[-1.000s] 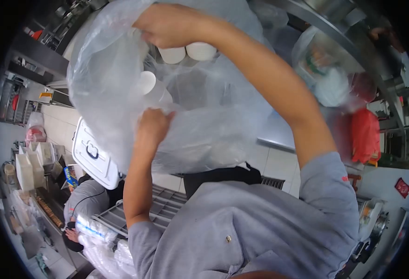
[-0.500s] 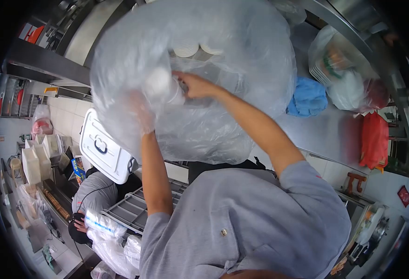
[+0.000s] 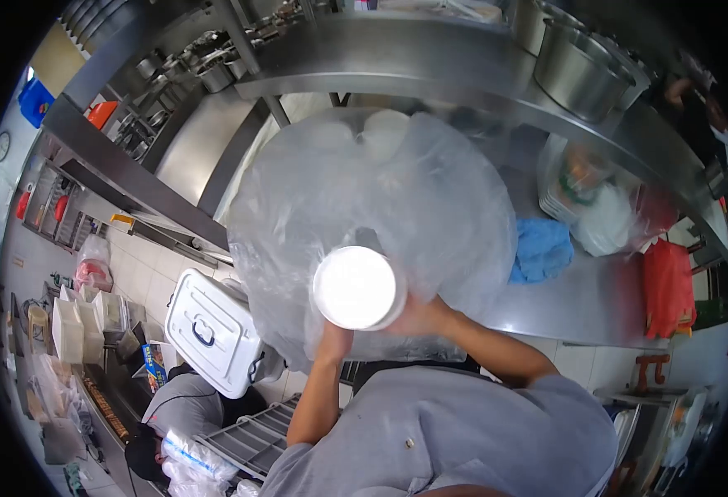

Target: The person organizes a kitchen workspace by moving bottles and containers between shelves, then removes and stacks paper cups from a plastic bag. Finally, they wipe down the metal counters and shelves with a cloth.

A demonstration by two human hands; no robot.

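A stack of white round disposable containers (image 3: 356, 287) points its flat pale end up at me, over the near part of a big clear plastic bag (image 3: 298, 199). My left hand (image 3: 336, 340) grips it from below on the left, its fingers mostly hidden behind the stack. On the right side my right hand (image 3: 420, 315) closes around it, somewhat blurred. More white round containers (image 3: 385, 132) show dimly through the far end of the bag. The bag rests on a steel counter (image 3: 559, 302).
Right of the bag lie a blue cloth (image 3: 540, 250), bagged items (image 3: 600, 215) and a red bag (image 3: 669, 288). Steel pots (image 3: 581, 70) stand on the overhead shelf (image 3: 397, 54). On the left are a white lidded bin (image 3: 212, 333) and another person bending down (image 3: 183, 406).
The stack came out of the bag toward me, its end now facing up. My right hand moved from its rim to its side. The bag sits lower, and the view has tilted up.
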